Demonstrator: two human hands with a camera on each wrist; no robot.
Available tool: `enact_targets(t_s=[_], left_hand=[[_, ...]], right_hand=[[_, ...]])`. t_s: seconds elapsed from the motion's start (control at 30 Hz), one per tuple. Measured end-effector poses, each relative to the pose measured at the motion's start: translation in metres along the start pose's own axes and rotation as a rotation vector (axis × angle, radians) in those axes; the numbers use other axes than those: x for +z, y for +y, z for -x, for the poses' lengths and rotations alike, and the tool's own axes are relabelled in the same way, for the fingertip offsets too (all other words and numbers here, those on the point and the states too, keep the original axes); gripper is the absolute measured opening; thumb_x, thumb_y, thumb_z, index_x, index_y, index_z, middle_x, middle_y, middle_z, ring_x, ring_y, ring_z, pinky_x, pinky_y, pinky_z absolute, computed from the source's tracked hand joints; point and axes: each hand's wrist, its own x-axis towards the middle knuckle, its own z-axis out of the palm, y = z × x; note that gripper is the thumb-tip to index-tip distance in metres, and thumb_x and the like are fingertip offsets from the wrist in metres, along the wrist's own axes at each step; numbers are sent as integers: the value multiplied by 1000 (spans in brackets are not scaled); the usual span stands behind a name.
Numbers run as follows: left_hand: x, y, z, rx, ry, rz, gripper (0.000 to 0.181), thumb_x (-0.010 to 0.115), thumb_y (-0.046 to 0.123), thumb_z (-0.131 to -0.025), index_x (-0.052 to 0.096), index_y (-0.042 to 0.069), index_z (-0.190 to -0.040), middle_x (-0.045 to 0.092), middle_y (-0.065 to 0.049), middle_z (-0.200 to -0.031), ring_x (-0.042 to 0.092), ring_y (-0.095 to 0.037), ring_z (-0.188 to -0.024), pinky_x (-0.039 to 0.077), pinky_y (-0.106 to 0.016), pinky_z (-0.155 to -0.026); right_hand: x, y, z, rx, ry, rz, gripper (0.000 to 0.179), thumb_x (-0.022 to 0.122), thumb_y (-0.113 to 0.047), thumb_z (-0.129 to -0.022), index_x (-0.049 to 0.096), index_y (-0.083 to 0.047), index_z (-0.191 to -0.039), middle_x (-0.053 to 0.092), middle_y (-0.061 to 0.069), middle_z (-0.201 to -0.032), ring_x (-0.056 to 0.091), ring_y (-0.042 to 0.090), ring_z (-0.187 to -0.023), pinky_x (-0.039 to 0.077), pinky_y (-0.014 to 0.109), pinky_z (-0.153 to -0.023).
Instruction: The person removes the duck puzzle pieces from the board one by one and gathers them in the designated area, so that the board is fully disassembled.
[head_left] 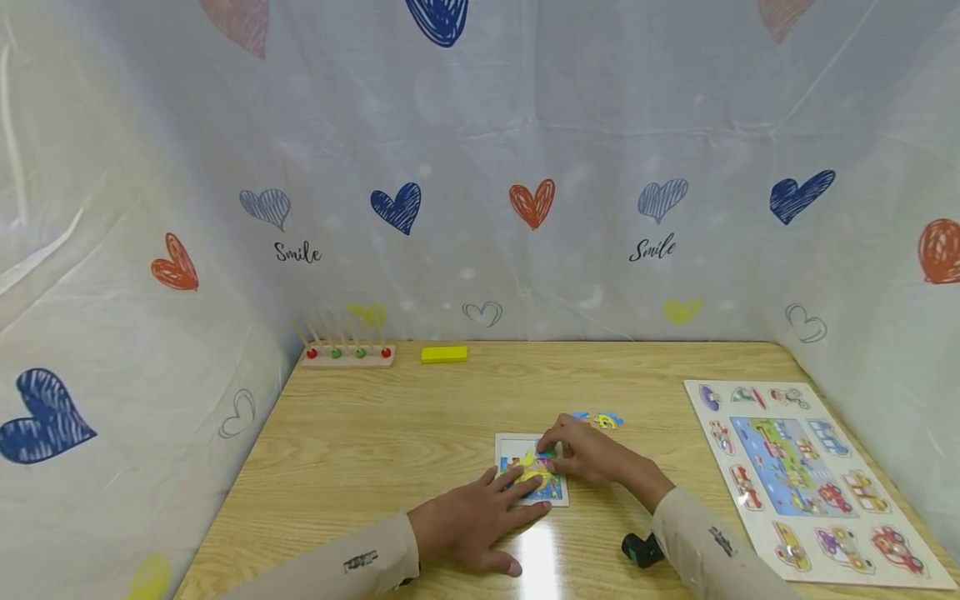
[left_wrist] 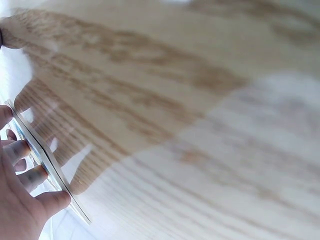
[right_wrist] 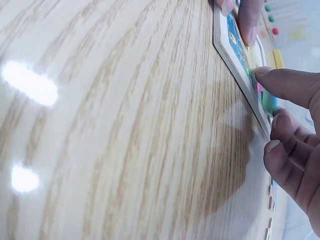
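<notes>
A small jigsaw puzzle board [head_left: 564, 500] with a white frame lies on the table, partly filled with a colourful picture; bare white shows at its upper left. My left hand [head_left: 486, 518] is spread flat, its fingers resting on the board's lower left part. In the left wrist view, fingertips of the left hand [left_wrist: 17, 185] touch the board's edge and face. My right hand [head_left: 588, 450] pinches a puzzle piece at the board's upper right. The right wrist view shows this green-and-blue puzzle piece [right_wrist: 269, 101] by the thumb and fingers; its fit in the picture is hidden.
Loose puzzle pieces [head_left: 606, 420] lie just beyond my right hand. A large picture peg board [head_left: 720, 483] lies at the right. At the back left stand a pegged wooden rack [head_left: 348, 358] with beads and a yellow block [head_left: 444, 355]. A black object [head_left: 641, 550] sits by my right sleeve.
</notes>
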Motion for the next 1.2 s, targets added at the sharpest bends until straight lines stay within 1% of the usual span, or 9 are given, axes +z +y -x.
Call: enact_targets(t_s=[0.13,0.23,0.43,0.63,0.77,0.87,0.97,1.2], left_hand=[[1,-1,-1,-1,2,-6,81,25,74,-97,6,31,-163,6,-4,-170,12,-34,-156,31,-54,-118],[1,-1,-1,-4,-1,-2,82,26,75,-97,5,31,-163,6,-4,-171,12,-34,-156,31,-54,-118],[0,0,0,-7,3,0,81,27,75,-97,6,32,-163,7,-3,-170,13,-33,-156,31,-54,-118],[-2,1,1,-13,-10,14,81,27,75,-97,5,33,-163,6,-2,-171,12,-32,-156,30,-54,-119],[-3,1,1,-13,-16,35,80,28,74,-97,6,33,-163,6,-2,-171,12,-33,-156,29,-54,-119],[-3,1,1,-13,-18,40,80,28,73,-97,5,33,-163,5,-2,-171,11,-32,-156,29,-55,-119],[-2,1,1,-13,-17,34,80,28,73,-97,5,33,-163,6,-1,-171,11,-32,-156,28,-54,-120],[-1,1,1,-12,-9,34,80,26,74,-97,4,34,-162,5,-1,-171,11,-32,-156,29,-54,-119]], right_hand=[[1,0,1,-12,19,-16,19,68,-26,-98,72,-18,-114,52,1,-114,48,8,-80,44,24,-73],[1,-1,1,-18,18,-29,17,68,-24,-98,72,-17,-113,54,2,-117,49,7,-79,45,24,-73],[1,-1,2,-8,17,-30,16,69,-22,-97,72,-18,-112,56,2,-118,50,5,-77,46,24,-72],[0,0,1,9,9,-4,26,69,-24,-97,69,-18,-122,57,-1,-118,49,6,-77,45,24,-72],[0,3,0,8,6,11,35,70,-24,-96,66,-15,-130,57,0,-117,48,5,-74,44,23,-69],[0,3,1,1,1,1,39,70,-23,-96,64,-12,-134,56,2,-116,47,5,-73,44,23,-67],[-1,2,1,12,-4,-7,41,70,-23,-96,64,-11,-135,56,2,-116,48,5,-73,45,23,-67],[-3,1,-1,15,-11,-21,38,69,-24,-97,66,-8,-131,56,5,-119,50,5,-76,46,23,-69]])
